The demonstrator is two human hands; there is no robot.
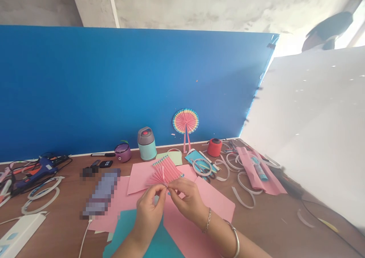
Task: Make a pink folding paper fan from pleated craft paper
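L hand (149,206) + R hand (186,199) both pinch near end of pleated pink ppr (170,166); teal sht (148,233) below, round fan (186,121) far.

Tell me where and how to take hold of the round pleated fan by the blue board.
On the round fan, pinch the two pink legs together just below the pleats, coming from the front. They are narrow and jut downward, clear of the folds, so a pinch there should spare those; the blue board behind likely leaves little room on that side.
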